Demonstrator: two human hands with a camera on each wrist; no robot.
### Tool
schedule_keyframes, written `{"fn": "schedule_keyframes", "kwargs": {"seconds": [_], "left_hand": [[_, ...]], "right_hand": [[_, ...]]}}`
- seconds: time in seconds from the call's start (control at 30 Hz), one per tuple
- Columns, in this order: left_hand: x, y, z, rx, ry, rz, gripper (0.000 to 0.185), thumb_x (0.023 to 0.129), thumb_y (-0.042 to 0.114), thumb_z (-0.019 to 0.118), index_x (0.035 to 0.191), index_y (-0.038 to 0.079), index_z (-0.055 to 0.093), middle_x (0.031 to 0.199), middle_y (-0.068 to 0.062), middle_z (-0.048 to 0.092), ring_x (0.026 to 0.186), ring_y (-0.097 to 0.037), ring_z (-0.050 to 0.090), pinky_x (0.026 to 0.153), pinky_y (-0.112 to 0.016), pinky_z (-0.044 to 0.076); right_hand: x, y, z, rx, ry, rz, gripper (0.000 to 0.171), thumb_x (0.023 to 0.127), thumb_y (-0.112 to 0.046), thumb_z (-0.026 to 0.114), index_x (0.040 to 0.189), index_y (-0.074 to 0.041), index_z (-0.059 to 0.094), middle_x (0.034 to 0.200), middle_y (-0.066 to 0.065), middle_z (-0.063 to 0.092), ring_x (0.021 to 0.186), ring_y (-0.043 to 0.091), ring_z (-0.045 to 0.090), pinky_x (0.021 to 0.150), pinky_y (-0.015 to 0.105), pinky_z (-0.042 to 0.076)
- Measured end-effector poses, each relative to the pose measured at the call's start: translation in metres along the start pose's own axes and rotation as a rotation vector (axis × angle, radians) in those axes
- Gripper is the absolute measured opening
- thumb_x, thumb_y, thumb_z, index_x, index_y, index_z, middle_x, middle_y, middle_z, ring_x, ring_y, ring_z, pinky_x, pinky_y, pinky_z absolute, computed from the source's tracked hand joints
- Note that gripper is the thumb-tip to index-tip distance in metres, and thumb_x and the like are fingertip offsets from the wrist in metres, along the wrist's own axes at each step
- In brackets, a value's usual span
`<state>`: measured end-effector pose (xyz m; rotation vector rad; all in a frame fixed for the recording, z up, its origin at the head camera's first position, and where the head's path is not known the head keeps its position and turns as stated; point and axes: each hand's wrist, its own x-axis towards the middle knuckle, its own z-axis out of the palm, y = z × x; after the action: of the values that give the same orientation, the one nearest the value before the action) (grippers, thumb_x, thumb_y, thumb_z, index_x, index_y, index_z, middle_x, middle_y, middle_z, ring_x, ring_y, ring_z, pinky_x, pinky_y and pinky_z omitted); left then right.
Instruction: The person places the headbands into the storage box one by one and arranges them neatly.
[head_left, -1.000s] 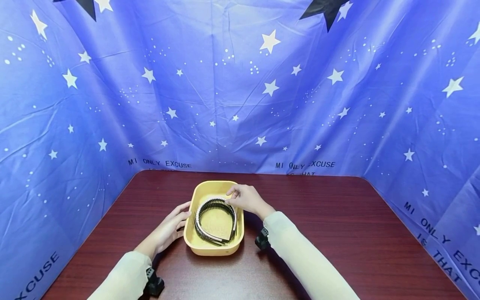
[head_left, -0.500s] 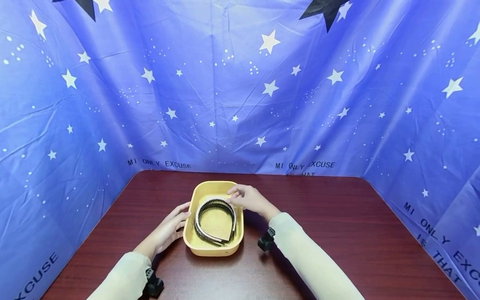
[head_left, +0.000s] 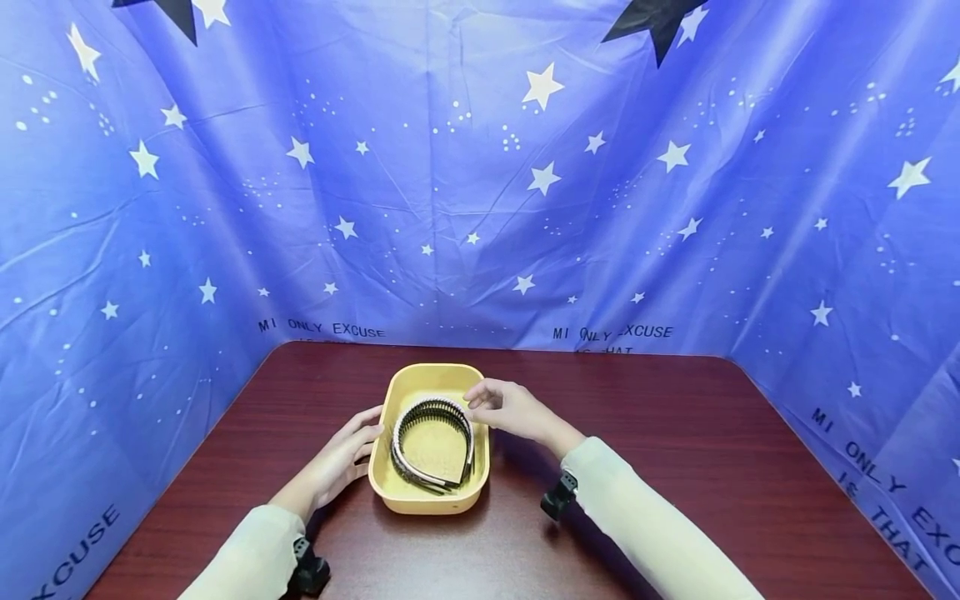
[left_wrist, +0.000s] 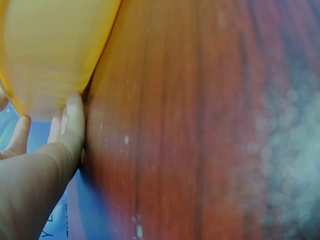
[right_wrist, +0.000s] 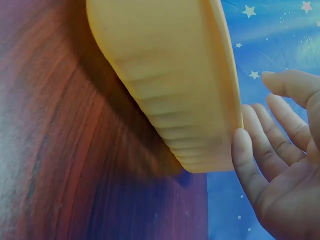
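Observation:
Near the middle of the table stands a yellow plastic basin [head_left: 429,382] with headbands in it. A pale beaded headband [head_left: 401,454] lies nested with a black toothed headband [head_left: 433,409]; whether more lie beneath cannot be told. My left hand [head_left: 337,462] rests its extended fingers against the basin's left wall. In the left wrist view, its fingertips [left_wrist: 74,102] touch the yellow side. My right hand [head_left: 521,413] is at the right rim, its fingers loosely bent and holding nothing. One fingertip [right_wrist: 242,142] appears at the basin's rim in the right wrist view.
A dark red wood-grain table [head_left: 660,467] carries the basin. Blue star-printed cloth [head_left: 450,183] hangs behind the table and along both sides. Black wrist cameras sit beneath both light sleeves.
My right hand has drawn back to the right from over the headbands to the basin's rim. The left hand, basin and headbands have hardly moved.

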<state>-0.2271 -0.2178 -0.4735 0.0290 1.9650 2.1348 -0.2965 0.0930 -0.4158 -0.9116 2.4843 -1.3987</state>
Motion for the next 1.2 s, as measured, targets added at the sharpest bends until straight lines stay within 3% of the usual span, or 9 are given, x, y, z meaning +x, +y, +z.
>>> {"fn": "schedule_keyframes", "kwargs": {"seconds": [0.3,0.5,0.7,0.87,1.0,1.2], "left_hand": [[-0.001,0.001,0.0,-0.001,0.003,-0.005,0.058,0.104,0.028,0.053,0.156,0.016,0.029,0.133,-0.015,0.056,0.115,-0.025,0.058,0.093,-0.043,0.049],[-0.002,-0.001,0.0,-0.005,0.004,-0.006,0.058,0.104,0.027,0.053,0.155,0.016,0.03,0.133,-0.014,0.056,0.115,-0.025,0.058,0.093,-0.043,0.049],[-0.002,0.0,0.0,-0.006,0.009,-0.007,0.057,0.104,0.028,0.053,0.155,0.016,0.03,0.133,-0.014,0.056,0.114,-0.024,0.058,0.092,-0.043,0.049],[-0.002,0.0,0.001,-0.01,0.013,-0.013,0.057,0.104,0.027,0.053,0.155,0.016,0.031,0.132,-0.014,0.056,0.114,-0.024,0.058,0.091,-0.042,0.049],[-0.001,0.0,0.001,-0.01,0.016,-0.011,0.057,0.104,0.027,0.053,0.155,0.016,0.031,0.132,-0.014,0.056,0.114,-0.024,0.058,0.091,-0.043,0.049],[-0.001,-0.001,0.001,-0.017,0.016,-0.006,0.056,0.104,0.026,0.052,0.155,0.015,0.031,0.132,-0.014,0.056,0.114,-0.025,0.058,0.092,-0.043,0.049]], "right_hand": [[-0.016,-0.001,-0.007,-0.002,-0.024,-0.015,0.029,0.092,-0.021,0.074,0.116,-0.005,0.068,0.109,0.005,0.071,0.098,0.015,0.065,0.085,0.033,0.052],[-0.032,-0.003,-0.014,0.012,-0.02,-0.044,0.026,0.093,-0.015,0.073,0.115,-0.003,0.067,0.108,0.007,0.071,0.098,0.019,0.067,0.086,0.037,0.053],[-0.047,0.005,-0.023,-0.032,-0.006,-0.057,0.023,0.092,-0.013,0.073,0.113,-0.005,0.067,0.11,0.01,0.07,0.1,0.022,0.067,0.088,0.044,0.051],[-0.058,0.02,-0.035,-0.069,0.012,-0.048,0.024,0.092,-0.017,0.075,0.114,-0.012,0.067,0.109,0.003,0.07,0.103,0.024,0.066,0.093,0.052,0.049],[-0.069,0.025,-0.047,-0.112,0.021,-0.043,0.022,0.093,-0.023,0.074,0.113,-0.016,0.068,0.108,0.0,0.07,0.101,0.017,0.066,0.091,0.049,0.05],[-0.087,0.036,-0.063,-0.12,0.054,0.011,0.022,0.094,-0.026,0.072,0.113,-0.016,0.068,0.112,0.01,0.069,0.098,0.014,0.066,0.086,0.04,0.051]]}}
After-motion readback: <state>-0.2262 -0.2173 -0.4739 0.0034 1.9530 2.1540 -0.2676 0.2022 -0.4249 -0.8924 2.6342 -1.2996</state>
